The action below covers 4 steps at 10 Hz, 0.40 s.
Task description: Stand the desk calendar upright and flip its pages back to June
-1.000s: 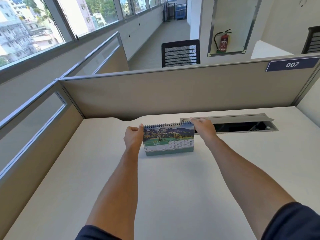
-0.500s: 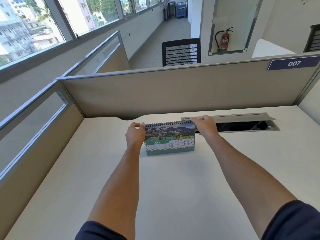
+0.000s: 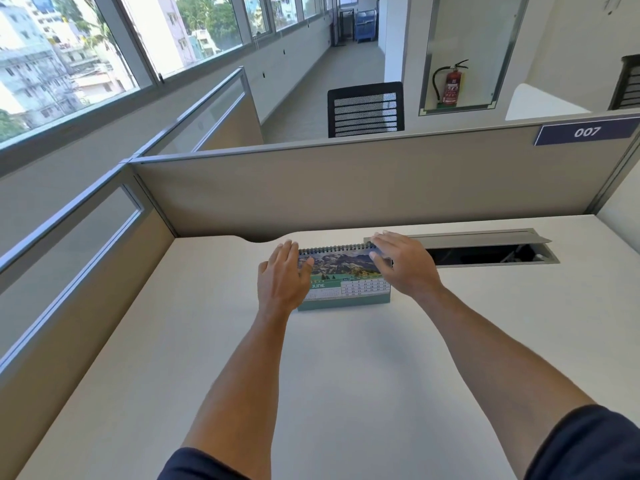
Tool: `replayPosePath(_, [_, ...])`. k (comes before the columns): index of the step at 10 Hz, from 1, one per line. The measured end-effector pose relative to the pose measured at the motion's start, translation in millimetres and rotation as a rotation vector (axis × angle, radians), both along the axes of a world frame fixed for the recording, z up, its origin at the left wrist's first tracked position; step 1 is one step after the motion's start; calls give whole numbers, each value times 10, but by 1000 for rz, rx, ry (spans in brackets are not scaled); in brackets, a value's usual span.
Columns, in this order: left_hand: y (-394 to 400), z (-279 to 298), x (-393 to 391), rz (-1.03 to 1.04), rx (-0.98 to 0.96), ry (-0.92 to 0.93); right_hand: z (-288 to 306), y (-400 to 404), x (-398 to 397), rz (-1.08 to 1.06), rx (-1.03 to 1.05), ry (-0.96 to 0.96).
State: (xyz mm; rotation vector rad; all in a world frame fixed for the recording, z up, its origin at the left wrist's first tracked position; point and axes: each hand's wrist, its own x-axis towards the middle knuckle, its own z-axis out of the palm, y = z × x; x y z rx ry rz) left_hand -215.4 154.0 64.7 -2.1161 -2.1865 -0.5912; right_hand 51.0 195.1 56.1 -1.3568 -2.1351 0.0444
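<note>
The desk calendar (image 3: 346, 277) stands upright on the white desk (image 3: 346, 375), near the back partition. Its front page shows a mountain picture, the word JUNE and a date grid, with the spiral binding along the top. My left hand (image 3: 282, 278) hovers in front of the calendar's left edge, fingers stretched out and apart, hiding that corner. At the top right corner, my right hand (image 3: 403, 265) is likewise spread, its fingertips just over the binding. Neither hand grips the calendar.
An open cable slot with a raised grey flap (image 3: 485, 252) lies in the desk right behind the calendar's right side. Beige partitions (image 3: 346, 188) close the desk at the back and left. A "007" label (image 3: 587, 132) sits on the back partition.
Both hands held the calendar's top corners before; now their fingers have let go and spread, and the hands have drawn slightly toward me. The calendar stays standing in place.
</note>
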Motion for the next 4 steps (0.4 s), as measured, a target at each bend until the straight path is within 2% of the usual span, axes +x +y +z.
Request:
replayPosePath(2, [-186,-22,-14,-27,-40,106,21,-147,123,-52,53,-99])
replayPosePath(4, [-573,-135,132,-61,73,82,-108,-450,375,-133,231,-79])
